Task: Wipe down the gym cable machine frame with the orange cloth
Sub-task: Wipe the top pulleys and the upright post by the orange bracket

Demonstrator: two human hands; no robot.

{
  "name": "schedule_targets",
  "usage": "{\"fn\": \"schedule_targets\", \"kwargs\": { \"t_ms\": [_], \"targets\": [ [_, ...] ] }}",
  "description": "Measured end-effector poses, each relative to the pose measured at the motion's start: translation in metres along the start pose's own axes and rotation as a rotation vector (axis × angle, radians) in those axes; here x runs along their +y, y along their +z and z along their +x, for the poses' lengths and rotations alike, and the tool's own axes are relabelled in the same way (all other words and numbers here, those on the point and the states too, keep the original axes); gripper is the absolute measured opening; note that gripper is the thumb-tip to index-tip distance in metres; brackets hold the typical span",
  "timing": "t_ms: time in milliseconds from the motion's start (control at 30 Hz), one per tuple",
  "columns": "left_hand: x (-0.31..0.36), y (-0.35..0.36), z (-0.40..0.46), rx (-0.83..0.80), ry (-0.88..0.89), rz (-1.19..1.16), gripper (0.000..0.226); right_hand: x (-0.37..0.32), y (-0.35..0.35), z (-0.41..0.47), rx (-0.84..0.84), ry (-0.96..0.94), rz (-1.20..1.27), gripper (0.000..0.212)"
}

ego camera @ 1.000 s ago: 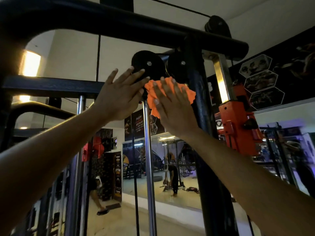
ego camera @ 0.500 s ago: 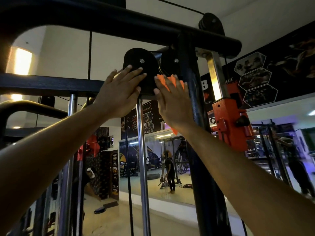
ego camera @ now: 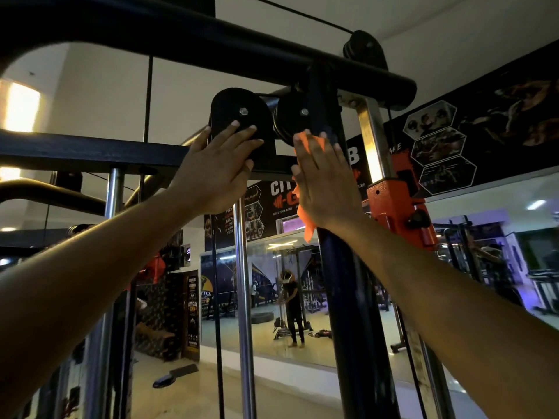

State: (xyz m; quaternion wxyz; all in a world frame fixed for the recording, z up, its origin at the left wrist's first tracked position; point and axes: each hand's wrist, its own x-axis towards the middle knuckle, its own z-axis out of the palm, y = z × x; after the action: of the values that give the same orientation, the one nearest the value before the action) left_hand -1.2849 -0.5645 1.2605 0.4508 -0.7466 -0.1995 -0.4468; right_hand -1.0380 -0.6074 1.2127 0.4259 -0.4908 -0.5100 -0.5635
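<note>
Head view: orange cloth (ego camera: 304,220) pressed flat against black upright (ego camera: 348,297) just below pulley (ego camera: 239,116) by right hand (ego camera: 325,189), fingers spread. Left hand (ego camera: 216,170) flat on pulley plate, fingers extended, nothing gripped. Wiping judged mid-step; downward stroke along upright called for next. "CITY CLUB GYM" read on banner (ego camera: 192,309) left of upright.

Both arms reach up and forward, bare from the forearm, elbows nearly straight. The left hand (ego camera: 216,169) is laid flat, palm away from the camera, fingers (ego camera: 242,136) extended and slightly spread, the thumb tucked out along the lower edge. The right hand (ego camera: 325,182) is also flat and open, palm pressing forward, fingers (ego camera: 302,146) held close together and pointing upward. The two hands sit side by side, near each other but apart, wrists straight.
</note>
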Motion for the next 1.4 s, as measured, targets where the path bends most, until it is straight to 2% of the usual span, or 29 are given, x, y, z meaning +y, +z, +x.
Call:
{"fn": "schedule_targets", "kwargs": {
  "t_ms": [133, 333, 400, 467, 533, 600, 700, 767, 833, 933, 1067, 1167, 1300, 1400],
  "targets": [
    [0.016, 0.008, 0.004, -0.008, -0.032, -0.005, 0.063, -0.018, 0.000, -0.003, -0.044, -0.016, 0.048, 0.060],
    [0.032, 0.020, 0.014, 0.002, 0.006, 0.021, 0.065, 0.028, -0.043, -0.012, -0.211, -0.175, 0.112, 0.070],
    [0.037, 0.022, 0.021, 0.008, 0.030, -0.004, 0.063, 0.034, -0.061, -0.005, -0.168, -0.091, 0.263, 0.067],
    [0.042, 0.022, 0.033, 0.021, 0.050, -0.032, 0.062, 0.040, -0.072, 0.011, -0.018, 0.034, 0.373, 0.057],
    [0.045, 0.020, 0.045, 0.050, 0.043, -0.061, 0.060, 0.041, -0.076, 0.027, 0.115, 0.080, 0.421, 0.050],
    [0.047, 0.018, 0.055, 0.071, 0.024, -0.095, 0.059, 0.041, -0.068, 0.032, 0.068, 0.084, 0.398, 0.049],
    [0.049, 0.020, 0.066, 0.073, 0.004, -0.114, 0.059, 0.039, -0.032, 0.016, -0.124, 0.066, 0.007, 0.062],
    [0.049, 0.022, 0.070, 0.066, -0.008, -0.115, 0.058, 0.039, -0.019, 0.002, -0.118, 0.021, -0.128, 0.069],
    [0.049, 0.024, 0.072, 0.057, 0.000, -0.107, 0.058, 0.040, -0.015, -0.007, -0.090, 0.024, -0.107, 0.070],
    [0.049, 0.025, 0.077, 0.042, 0.020, -0.118, 0.060, 0.040, -0.009, -0.013, -0.103, 0.126, -0.031, 0.069],
    [0.049, 0.023, 0.090, 0.001, -0.006, -0.095, 0.069, 0.047, -0.008, 0.029, -0.112, 0.222, 0.059, 0.067],
    [0.051, 0.027, 0.100, -0.002, -0.034, -0.056, 0.071, 0.054, -0.007, 0.047, -0.043, 0.190, -0.029, 0.071],
    [0.054, 0.034, 0.105, 0.003, -0.030, -0.029, 0.072, 0.056, -0.003, 0.021, -0.122, 0.199, 0.217, 0.072],
    [0.053, 0.040, 0.104, 0.040, -0.035, -0.015, 0.066, 0.061, -0.001, 0.007, -0.151, 0.240, 0.270, 0.075]
  ]
}}
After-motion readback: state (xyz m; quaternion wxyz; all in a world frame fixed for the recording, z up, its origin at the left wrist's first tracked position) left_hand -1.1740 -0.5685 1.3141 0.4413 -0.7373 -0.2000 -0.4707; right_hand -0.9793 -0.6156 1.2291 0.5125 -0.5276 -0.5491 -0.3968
